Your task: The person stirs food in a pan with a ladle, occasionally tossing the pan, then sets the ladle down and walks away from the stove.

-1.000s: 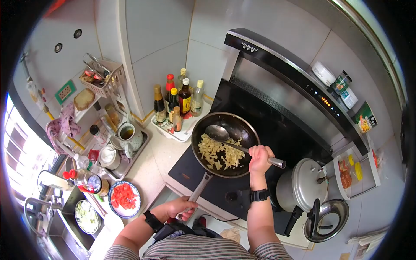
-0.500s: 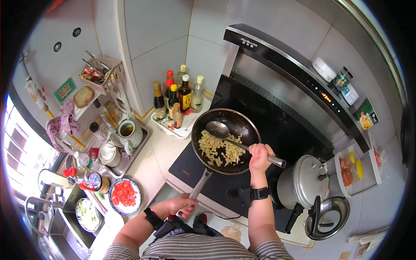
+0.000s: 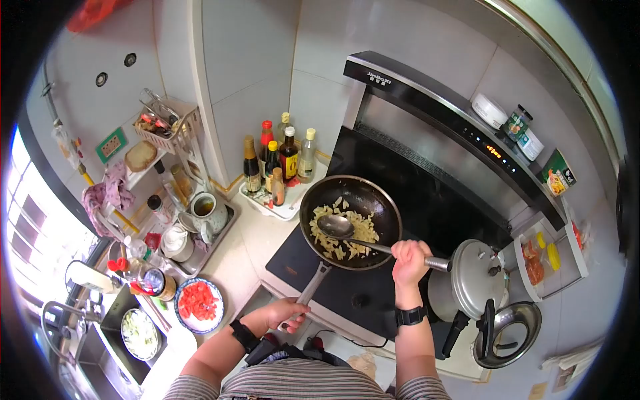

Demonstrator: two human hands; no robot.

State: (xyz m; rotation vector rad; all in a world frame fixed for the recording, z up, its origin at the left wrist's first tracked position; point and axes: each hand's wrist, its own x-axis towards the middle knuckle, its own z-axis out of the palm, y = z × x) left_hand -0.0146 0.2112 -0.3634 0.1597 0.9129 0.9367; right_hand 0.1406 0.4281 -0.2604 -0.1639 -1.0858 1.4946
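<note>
My left hand is wrapped round the long grey handle of a dark frying pan, which sits on the black cooktop. In my right hand is the shaft of a metal ladle, its end sticking out to the right past my fist. The ladle's bowl rests among pale chopped pieces of food, which are spread over the left and lower part of the pan. Both of my wrists wear black bands.
Right of the pan stands a pressure cooker, close to my right forearm. Several sauce bottles stand on a white tray behind left. A plate of chopped red food lies left, near a bowl of pale green pieces by the sink.
The ladle's bowl has moved down and toward me into the food, and my right hand has shifted slightly right and down. Food pieces are more spread. The whole view has shifted a little.
</note>
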